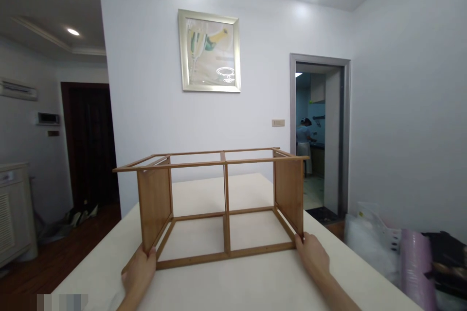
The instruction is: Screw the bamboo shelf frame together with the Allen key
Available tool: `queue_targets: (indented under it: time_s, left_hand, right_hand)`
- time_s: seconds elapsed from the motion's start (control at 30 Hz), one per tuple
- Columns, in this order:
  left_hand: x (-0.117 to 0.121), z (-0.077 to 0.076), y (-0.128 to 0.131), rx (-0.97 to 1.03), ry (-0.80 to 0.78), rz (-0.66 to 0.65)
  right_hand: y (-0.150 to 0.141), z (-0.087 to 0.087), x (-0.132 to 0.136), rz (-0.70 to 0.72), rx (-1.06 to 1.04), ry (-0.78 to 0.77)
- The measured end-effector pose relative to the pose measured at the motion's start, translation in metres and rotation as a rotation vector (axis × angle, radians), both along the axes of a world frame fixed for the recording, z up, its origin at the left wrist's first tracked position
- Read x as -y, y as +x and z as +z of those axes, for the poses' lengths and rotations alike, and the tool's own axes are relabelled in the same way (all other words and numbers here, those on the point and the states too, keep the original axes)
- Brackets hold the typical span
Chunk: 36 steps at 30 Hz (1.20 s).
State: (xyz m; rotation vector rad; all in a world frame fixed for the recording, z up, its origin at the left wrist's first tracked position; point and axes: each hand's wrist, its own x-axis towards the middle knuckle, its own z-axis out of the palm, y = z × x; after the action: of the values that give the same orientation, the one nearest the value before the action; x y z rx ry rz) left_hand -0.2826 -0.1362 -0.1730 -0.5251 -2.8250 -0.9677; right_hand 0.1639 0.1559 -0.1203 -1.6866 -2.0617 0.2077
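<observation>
A brown wooden rack frame stands on the white table in front of me. It has thin rails, a middle post and a solid side panel at each end. My left hand is closed around its lower left front corner, below the left panel. At the lower right front corner, under the right panel, my right hand grips the frame. Some of the fingers on both hands are hidden behind the wood.
Beyond the table is a white wall with a framed picture. A doorway at right shows a person in another room. Plastic-wrapped bundles lie right of the table. A white cabinet stands at far left.
</observation>
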Motion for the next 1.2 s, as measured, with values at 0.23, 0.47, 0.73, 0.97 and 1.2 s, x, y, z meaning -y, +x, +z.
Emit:
queue_targets:
  time_s: [0.23, 0.47, 0.73, 0.97, 1.2]
  left_hand:
    - [0.018, 0.003, 0.030, -0.106, -0.044, -0.056]
    - [0.018, 0.006, 0.031, -0.166, -0.041, -0.096]
    - [0.036, 0.045, 0.056, -0.345, -0.160, -0.058]
    - [0.045, 0.075, 0.072, -0.373, -0.263, 0.007]
    - [0.052, 0.092, 0.084, -0.371, -0.278, 0.030]
  right_hand:
    - [0.010, 0.012, 0.005, -0.043, -0.059, -0.040]
    - [0.014, 0.018, 0.011, -0.075, -0.120, -0.004]
    - [0.020, 0.032, 0.015, -0.144, -0.082, 0.124]
    - [0.020, 0.035, 0.013, -0.231, -0.084, 0.337]
    - [0.029, 0.036, 0.011, -0.249, -0.175, 0.568]
